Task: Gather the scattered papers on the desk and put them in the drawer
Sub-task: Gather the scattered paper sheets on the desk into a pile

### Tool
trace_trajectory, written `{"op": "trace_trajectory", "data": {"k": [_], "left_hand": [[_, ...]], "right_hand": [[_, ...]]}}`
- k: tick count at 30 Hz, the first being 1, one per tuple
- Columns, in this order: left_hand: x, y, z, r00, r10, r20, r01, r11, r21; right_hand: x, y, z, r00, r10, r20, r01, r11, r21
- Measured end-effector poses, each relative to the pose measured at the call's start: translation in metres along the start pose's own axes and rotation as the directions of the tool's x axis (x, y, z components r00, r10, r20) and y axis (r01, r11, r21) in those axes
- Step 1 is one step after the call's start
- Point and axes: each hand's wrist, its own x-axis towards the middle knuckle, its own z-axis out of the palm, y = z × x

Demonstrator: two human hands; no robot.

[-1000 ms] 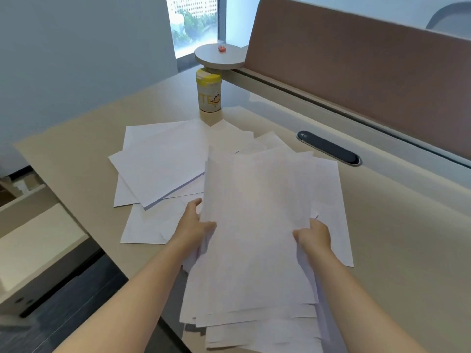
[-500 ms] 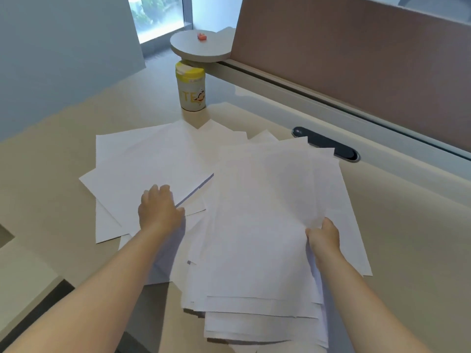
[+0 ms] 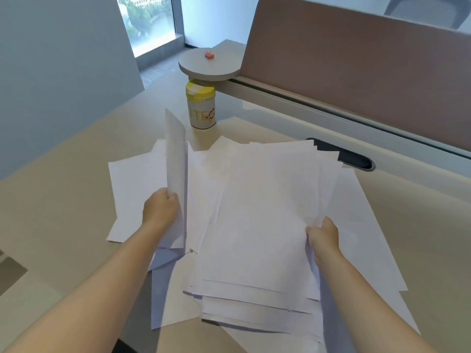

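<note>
A loose stack of white papers [image 3: 267,220] lies fanned across the beige desk [image 3: 63,187], and my right hand [image 3: 322,236] grips its right edge. My left hand [image 3: 160,208] holds a few white sheets [image 3: 175,159] raised on edge, nearly upright, just left of the stack. More loose sheets [image 3: 135,189] lie flat on the desk under and left of that hand. No drawer shows in this view.
A white canister with a yellow lid [image 3: 200,107] stands behind the papers, under a small round shelf [image 3: 209,66]. A black cable slot [image 3: 353,156] sits at the back right, below the brown divider panel [image 3: 356,72]. The desk's front edge runs under my forearms.
My left hand has closed on the sheets it was pressing flat and lifted them upright. My right hand keeps its grip on the stack. The view has shifted left and down.
</note>
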Motion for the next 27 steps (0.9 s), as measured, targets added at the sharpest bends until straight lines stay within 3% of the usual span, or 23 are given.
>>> {"op": "trace_trajectory", "data": {"k": [4, 6, 7, 9, 10, 11, 12, 13, 15, 17, 19, 23, 27], "left_hand": [[0.0, 0.012, -0.007, 0.992, 0.102, 0.069, -0.096, 0.992, -0.084], [-0.004, 0.021, -0.005, 0.968, 0.145, 0.207, -0.129, 0.988, -0.09], [-0.008, 0.025, -0.004, 0.936, 0.145, 0.321, -0.114, 0.987, -0.113], [-0.015, 0.029, -0.004, 0.812, 0.084, 0.578, 0.034, 0.981, -0.191], [-0.015, 0.026, -0.004, 0.773, 0.071, 0.631, 0.092, 0.971, -0.222], [-0.013, 0.022, -0.003, 0.797, 0.08, 0.598, 0.086, 0.966, -0.243], [-0.006, 0.015, -0.004, 0.874, 0.09, 0.478, 0.007, 0.98, -0.198], [0.003, 0.005, -0.005, 0.949, 0.086, 0.304, -0.067, 0.995, -0.071], [0.015, -0.013, -0.011, 0.998, 0.008, 0.064, -0.019, 0.983, 0.183], [0.023, -0.03, -0.016, 0.989, -0.138, 0.047, 0.121, 0.957, 0.262], [0.026, -0.04, -0.014, 0.981, -0.177, 0.082, 0.154, 0.96, 0.232], [0.034, -0.045, -0.015, 0.99, -0.136, 0.037, 0.135, 0.99, 0.042], [0.04, -0.055, -0.033, 0.951, -0.289, -0.108, 0.298, 0.95, 0.09]], "right_hand": [[-0.006, -0.012, 0.032, 0.996, -0.035, 0.082, 0.038, 0.999, -0.028], [-0.012, -0.02, 0.049, 0.99, -0.03, 0.134, 0.034, 0.999, -0.03], [-0.015, -0.023, 0.056, 0.985, -0.025, 0.173, 0.027, 1.0, -0.006], [-0.021, -0.028, 0.067, 0.967, 0.006, 0.254, -0.021, 0.998, 0.053], [-0.022, -0.029, 0.071, 0.958, 0.035, 0.283, -0.049, 0.998, 0.043], [-0.021, -0.03, 0.073, 0.955, 0.066, 0.29, -0.073, 0.997, 0.012], [-0.019, -0.03, 0.075, 0.955, 0.09, 0.283, -0.088, 0.996, -0.018], [-0.016, -0.031, 0.075, 0.954, 0.107, 0.28, -0.104, 0.994, -0.026], [-0.011, -0.029, 0.077, 0.939, 0.123, 0.322, -0.12, 0.992, -0.027], [-0.009, -0.028, 0.083, 0.913, 0.115, 0.392, -0.151, 0.987, 0.062], [-0.011, -0.029, 0.092, 0.902, 0.081, 0.425, -0.133, 0.987, 0.095], [-0.018, -0.045, 0.125, 0.918, -0.039, 0.394, 0.064, 0.997, -0.05], [-0.019, -0.062, 0.157, 0.895, -0.148, 0.42, 0.314, 0.879, -0.359]]}}
